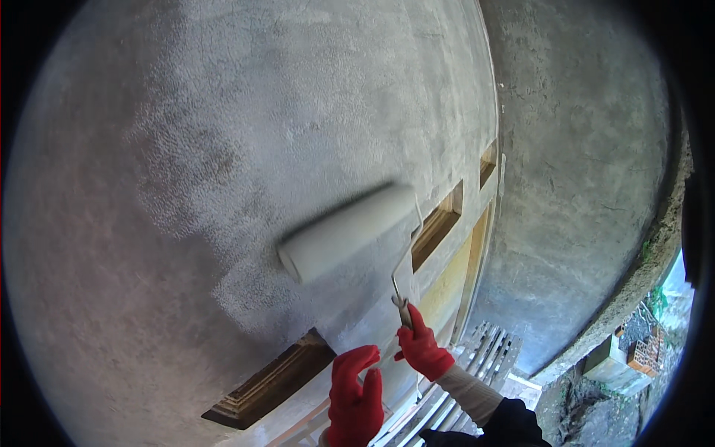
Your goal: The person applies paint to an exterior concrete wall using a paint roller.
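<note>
My right hand (426,348), in a red glove, is closed around the handle of a paint roller (350,229). A bent wire frame runs up from the grip to the long pale sleeve, which lies tilted against the grey plastered surface (328,97); its edges are slightly blurred. Left of and below the handle is my left hand (356,396), also gloved in red. Its fingers curve with a gap to the thumb, and nothing shows between them. A lighter, stippled coat covers the surface above and left of the roller, while the far left is darker and bare.
A recessed wooden-framed opening (272,381) lies at lower left, with two more openings (438,226) at right. A slatted wooden platform (484,356) lies below my right arm. Beyond the rough concrete edge (607,320), bricks (646,353) and a concrete block (617,371) stand lower down.
</note>
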Motion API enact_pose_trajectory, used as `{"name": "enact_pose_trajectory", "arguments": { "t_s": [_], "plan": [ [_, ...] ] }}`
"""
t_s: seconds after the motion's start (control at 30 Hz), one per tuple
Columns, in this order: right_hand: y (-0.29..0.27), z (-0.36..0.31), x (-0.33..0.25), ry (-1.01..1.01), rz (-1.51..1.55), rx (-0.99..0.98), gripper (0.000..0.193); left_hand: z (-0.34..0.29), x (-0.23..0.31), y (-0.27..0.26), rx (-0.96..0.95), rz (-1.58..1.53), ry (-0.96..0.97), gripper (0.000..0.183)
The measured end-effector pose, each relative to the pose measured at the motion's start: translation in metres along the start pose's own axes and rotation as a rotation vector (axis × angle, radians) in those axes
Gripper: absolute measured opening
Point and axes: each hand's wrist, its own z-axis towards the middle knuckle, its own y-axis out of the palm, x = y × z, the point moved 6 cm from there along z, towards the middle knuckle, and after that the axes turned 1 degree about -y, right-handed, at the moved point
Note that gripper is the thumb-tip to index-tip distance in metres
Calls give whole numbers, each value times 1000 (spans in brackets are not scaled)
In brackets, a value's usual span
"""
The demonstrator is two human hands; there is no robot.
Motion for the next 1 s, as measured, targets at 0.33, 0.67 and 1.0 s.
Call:
{"name": "enact_pose_trajectory", "arguments": {
  "t_s": [0.33, 0.67, 1.0],
  "plan": [
    [-1, 51, -93, -14, 115, 99, 50, -16, -12, -26, 131, -122, -63, 22],
    [-10, -106, 99, 485, 17, 15, 24, -49, -91, 31, -163, -6, -440, 41],
    [-43, -118, 99, 307, 140, 1, 31, -24, -111, 154, -199, -333, -642, 33]
  ]
}}
